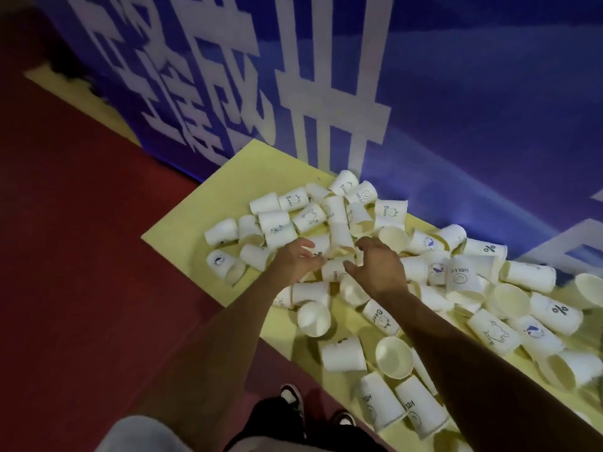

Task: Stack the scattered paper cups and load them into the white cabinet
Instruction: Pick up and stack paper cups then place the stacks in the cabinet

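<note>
Head view: our left hand (300, 260) and right hand (380, 267) hover loose-fingered, grasping nothing, flanking a paper cup (335, 271) lying between them, seemingly to gather it for stacking.

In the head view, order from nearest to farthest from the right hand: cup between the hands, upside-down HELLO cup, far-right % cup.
1. cup between the hands, left of the right hand.
2. upside-down HELLO cup, on its right.
3. far-right % cup, farthest right.

Left hand (298, 260) and right hand (380, 270) outstretched (fingers (368, 246) loosely curled).
</note>
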